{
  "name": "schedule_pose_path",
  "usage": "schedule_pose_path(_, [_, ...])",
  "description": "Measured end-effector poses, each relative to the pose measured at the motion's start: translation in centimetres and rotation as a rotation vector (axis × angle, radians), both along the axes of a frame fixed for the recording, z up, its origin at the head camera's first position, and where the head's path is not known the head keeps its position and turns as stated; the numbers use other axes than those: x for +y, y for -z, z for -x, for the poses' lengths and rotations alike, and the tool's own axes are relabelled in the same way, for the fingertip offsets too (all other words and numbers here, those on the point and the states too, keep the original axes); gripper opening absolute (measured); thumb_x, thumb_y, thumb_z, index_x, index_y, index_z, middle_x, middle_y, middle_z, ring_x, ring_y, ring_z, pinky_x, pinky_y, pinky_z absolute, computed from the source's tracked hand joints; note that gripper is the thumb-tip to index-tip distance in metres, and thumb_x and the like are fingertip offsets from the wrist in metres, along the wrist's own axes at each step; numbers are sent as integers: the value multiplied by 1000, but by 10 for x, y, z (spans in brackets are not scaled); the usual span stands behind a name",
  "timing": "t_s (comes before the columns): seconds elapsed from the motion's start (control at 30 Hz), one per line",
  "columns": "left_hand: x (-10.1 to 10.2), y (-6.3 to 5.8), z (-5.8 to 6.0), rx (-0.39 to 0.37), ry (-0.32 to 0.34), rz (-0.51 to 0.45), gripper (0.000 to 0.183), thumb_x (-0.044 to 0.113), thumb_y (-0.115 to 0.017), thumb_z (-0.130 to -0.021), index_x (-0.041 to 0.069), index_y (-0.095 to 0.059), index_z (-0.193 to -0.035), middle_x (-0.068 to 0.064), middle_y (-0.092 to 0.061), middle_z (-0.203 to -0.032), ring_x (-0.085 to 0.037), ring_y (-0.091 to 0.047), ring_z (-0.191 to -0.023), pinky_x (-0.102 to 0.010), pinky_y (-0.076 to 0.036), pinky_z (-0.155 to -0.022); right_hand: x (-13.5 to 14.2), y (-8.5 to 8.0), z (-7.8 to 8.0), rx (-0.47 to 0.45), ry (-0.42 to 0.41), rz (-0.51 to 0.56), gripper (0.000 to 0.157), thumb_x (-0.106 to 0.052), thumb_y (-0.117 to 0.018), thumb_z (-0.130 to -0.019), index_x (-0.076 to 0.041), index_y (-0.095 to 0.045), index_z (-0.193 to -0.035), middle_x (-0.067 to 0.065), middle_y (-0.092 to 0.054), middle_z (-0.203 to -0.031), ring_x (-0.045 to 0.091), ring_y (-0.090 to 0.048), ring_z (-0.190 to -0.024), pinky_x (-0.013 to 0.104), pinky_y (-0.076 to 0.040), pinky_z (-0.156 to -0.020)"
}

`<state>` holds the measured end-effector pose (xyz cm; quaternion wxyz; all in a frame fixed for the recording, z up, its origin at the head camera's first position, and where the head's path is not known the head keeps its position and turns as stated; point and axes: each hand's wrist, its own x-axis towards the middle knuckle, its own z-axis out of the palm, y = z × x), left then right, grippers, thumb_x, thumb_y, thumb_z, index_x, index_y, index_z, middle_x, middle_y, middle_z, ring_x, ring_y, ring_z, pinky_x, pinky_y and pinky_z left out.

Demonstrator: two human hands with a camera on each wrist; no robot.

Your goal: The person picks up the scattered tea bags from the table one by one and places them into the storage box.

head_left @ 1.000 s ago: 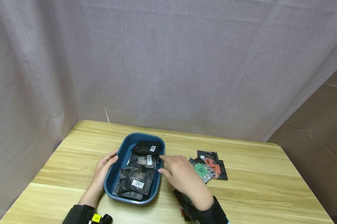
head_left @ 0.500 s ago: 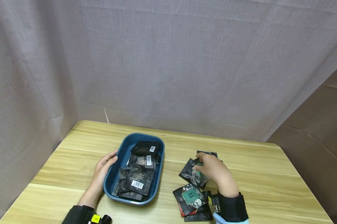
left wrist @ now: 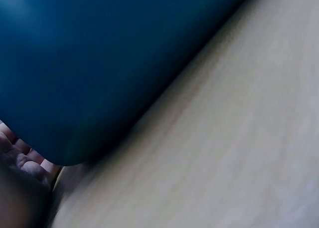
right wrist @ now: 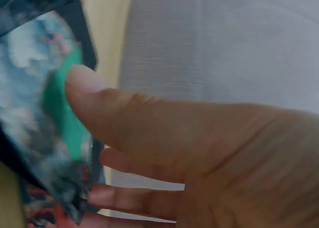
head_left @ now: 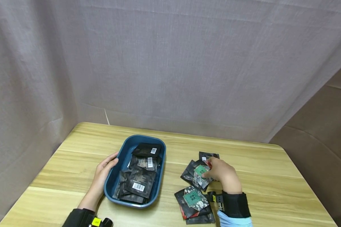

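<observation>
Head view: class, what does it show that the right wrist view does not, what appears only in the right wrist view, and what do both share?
Only the head view: the left hand at the tray, and the barcoded packets inside it.
Only the right wrist view: three fingers of the right hand told apart, below the thumb in the picture.
Both: the right hand with its thumb at a green-labelled packet, the table, and the grey curtain.
</observation>
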<state>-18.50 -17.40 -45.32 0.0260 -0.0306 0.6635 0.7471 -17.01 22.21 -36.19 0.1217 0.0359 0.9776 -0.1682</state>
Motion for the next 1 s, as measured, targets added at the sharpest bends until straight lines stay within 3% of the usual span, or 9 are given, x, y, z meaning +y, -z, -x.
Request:
schedule_pose_path(0.27, [0, 1, 0, 0, 20, 10, 51, 27, -50, -104, 1, -43, -148, -10, -42, -150, 1, -49, -118, -15, -43, -94, -1, 10, 5, -17, 19, -15, 59, -18, -87, -77, 5, -58, -124, 19, -64, -115, 32, -62, -96, 48, -51, -77])
schedule_pose_path(0.33, [0, 1, 0, 0, 21, 13, 51, 27, -50, -105, 2, -43, -148, -10, -42, -150, 0, -49, -119, -15, -43, -94, -2, 9, 4, 0, 26, -19, 52, -18, -85, -78, 5, -60, -118, 16, -66, -106, 28, -62, -87, 45, -51, -72])
schedule_pose_path(0.43, [0, 1, 0, -4, 20, 11, 51, 27, -50, -105, 2, -43, -148, -10, -42, -150, 0, -48, -119, -14, -43, -94, -4, 5, 2, 37, 38, -2, 30, -18, -82, -82, 0, -60, -92, 7, -58, -77, 21, -55, -65, 36, -43, -58])
schedule_pose_path(0.57, [0, 1, 1, -6, 17, 10, 51, 27, -50, -104, 1, -43, -148, -10, -41, -151, 1, -47, -120, -14, -42, -94, -8, -1, -2, 74, 22, 50, 41, -18, -76, -88, -12, -40, -69, -1, -35, -57, 16, -42, -46, 28, -30, -49])
schedule_pose_path(0.77, [0, 1, 0, -5, 15, 13, 51, 27, -51, -104, 1, -43, -148, -10, -42, -150, 1, -48, -119, -14, -43, -94, -16, -13, -7, 172, -38, 42, 23, -19, -74, -90, -8, -54, -86, 2, -46, -66, 16, -44, -48, 29, -32, -50])
schedule_pose_path(1.0, [0, 0, 1, -4, 17, 2, 51, 27, -51, -104, 1, -43, -148, -10, -41, -151, 0, -48, -120, -14, -43, -94, -36, -29, -12, 366, -69, -7, 22, -19, -73, -91, -5, -58, -97, 3, -52, -70, 17, -44, -57, 31, -33, -52])
